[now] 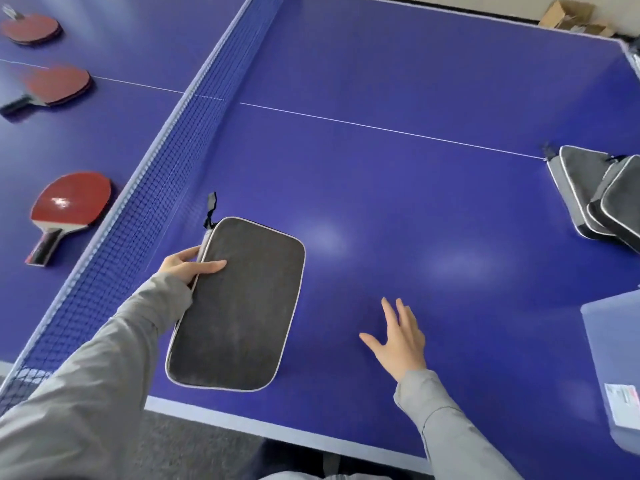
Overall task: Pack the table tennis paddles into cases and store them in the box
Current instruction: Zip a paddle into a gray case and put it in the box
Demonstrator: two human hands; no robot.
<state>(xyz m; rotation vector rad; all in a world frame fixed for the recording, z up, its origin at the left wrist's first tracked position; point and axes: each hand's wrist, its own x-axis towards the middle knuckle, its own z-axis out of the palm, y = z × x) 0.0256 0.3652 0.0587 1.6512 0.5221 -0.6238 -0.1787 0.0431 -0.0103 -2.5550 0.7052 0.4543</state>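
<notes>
My left hand (188, 266) grips the upper left edge of a dark grey rectangular paddle case (239, 306) with light piping, held just above the blue table near the net. A zipper pull sticks up from its top corner. My right hand (398, 337) hovers open over the table to the right of the case, fingers spread, holding nothing. Beyond the net on the left lie three red paddles: a near one (71, 202), a middle one (57, 85) and a far one (31, 27). A translucent plastic box (613, 362) sits at the right edge.
The net (166, 157) runs diagonally across the table tennis table (398, 174), between me and the paddles. A pile of more grey cases (595, 195) lies at the right. Cardboard boxes (571, 19) stand on the floor past the far corner. The table's near edge runs just below my hands.
</notes>
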